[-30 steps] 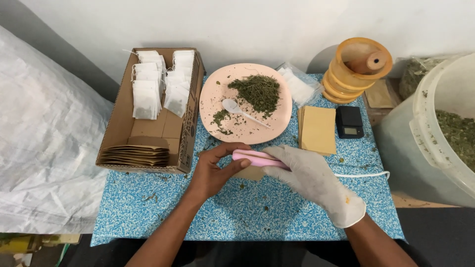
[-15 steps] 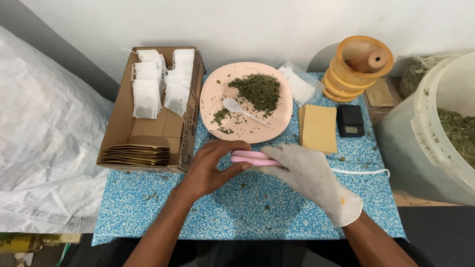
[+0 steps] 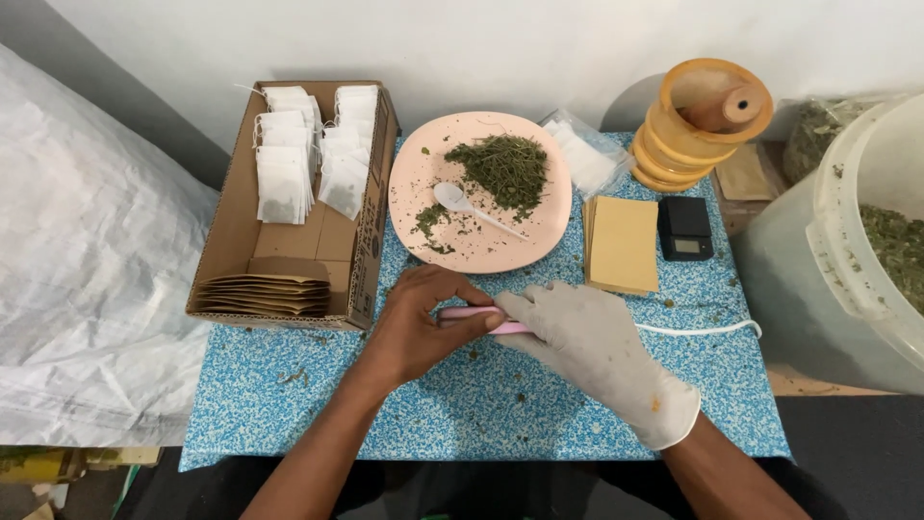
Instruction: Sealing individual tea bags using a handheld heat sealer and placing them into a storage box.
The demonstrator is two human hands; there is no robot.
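My bare left hand [image 3: 423, 323] and my right hand [image 3: 587, 342], which wears a white glove, meet over a slim pink bar-shaped tool [image 3: 476, 318] lying on the blue speckled table [image 3: 289, 404]. Both hands grip the pink tool, the left from the left side and the right from the right side. A white cord [image 3: 703, 330] runs from it to the right. What is under the tool is hidden by my fingers. Just beyond my hands stands a pink plate [image 3: 423, 169] with dried green herbs [image 3: 505, 169] and a white spoon [image 3: 462, 205].
A cardboard box [image 3: 226, 241] at the left holds white tea bags [image 3: 308, 169] and stacked brown envelopes [image 3: 265, 292]. A brown envelope stack [image 3: 623, 244], small black scale [image 3: 684, 229], clear bag [image 3: 582, 154], orange bowls [image 3: 698, 125] and a herb-filled white bucket [image 3: 866, 231] lie to the right.
My left hand slid a little to the left along the pink tool. My gloved right hand stayed pressed on it.
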